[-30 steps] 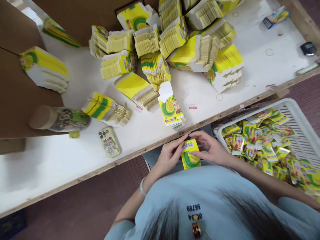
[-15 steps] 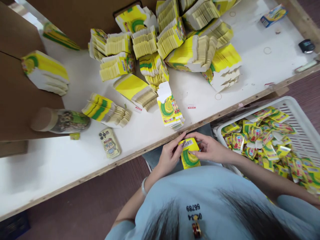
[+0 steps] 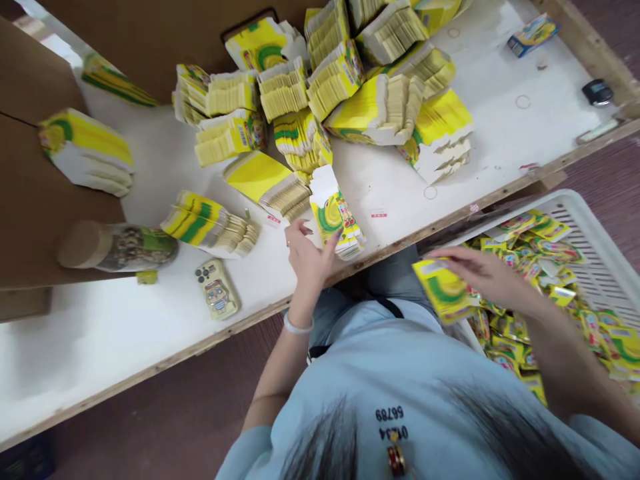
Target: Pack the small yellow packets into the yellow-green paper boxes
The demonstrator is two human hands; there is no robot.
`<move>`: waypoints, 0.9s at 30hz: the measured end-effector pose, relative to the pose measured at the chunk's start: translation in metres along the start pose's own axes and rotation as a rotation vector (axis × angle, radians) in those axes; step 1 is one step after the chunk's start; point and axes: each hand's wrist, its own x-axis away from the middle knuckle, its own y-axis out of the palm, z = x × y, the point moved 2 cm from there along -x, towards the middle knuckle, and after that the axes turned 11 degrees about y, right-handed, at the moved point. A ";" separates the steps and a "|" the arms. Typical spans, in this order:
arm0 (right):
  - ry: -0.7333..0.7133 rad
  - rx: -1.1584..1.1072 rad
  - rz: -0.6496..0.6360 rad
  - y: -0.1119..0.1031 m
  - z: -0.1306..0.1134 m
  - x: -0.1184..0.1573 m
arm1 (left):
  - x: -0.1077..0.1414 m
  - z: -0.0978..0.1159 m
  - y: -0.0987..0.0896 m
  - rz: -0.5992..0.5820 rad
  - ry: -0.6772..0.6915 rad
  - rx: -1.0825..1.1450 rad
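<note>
My right hand [image 3: 483,275] grips a small yellow carton [image 3: 443,290] with a green swirl by its upper edge, over the near side of the basket; both are slightly blurred. My left hand [image 3: 310,257] is at the table's front edge with thumb and fingers apart and nothing in its grasp. Its thumb reaches the near end of a stack of flat printed cartons [image 3: 330,213], though whether it touches them I cannot tell. In the white plastic basket [image 3: 600,233] lies a heap of yellow cartons [image 3: 545,267].
Bundles of folded cartons [image 3: 285,90] crowd the back of the white table [image 3: 165,340]. A phone [image 3: 217,289] and a lidded jar [image 3: 117,247] are on the left. At the far right sit a blue box [image 3: 533,35] and a black object [image 3: 597,92].
My hands have parted. The right one has carried the carton rightward to the basket, while the left has let go of it and moved up-left to the flat carton stack.
</note>
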 end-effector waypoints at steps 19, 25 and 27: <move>-0.280 -0.356 0.368 0.141 -0.093 -0.044 | 0.046 0.059 -0.012 -0.090 0.800 -0.020; -0.395 -0.273 0.255 0.127 -0.081 -0.031 | 0.050 0.051 -0.005 -0.101 0.708 0.166; -0.364 -0.262 0.245 0.131 -0.078 -0.029 | 0.053 0.051 -0.002 -0.127 0.736 0.195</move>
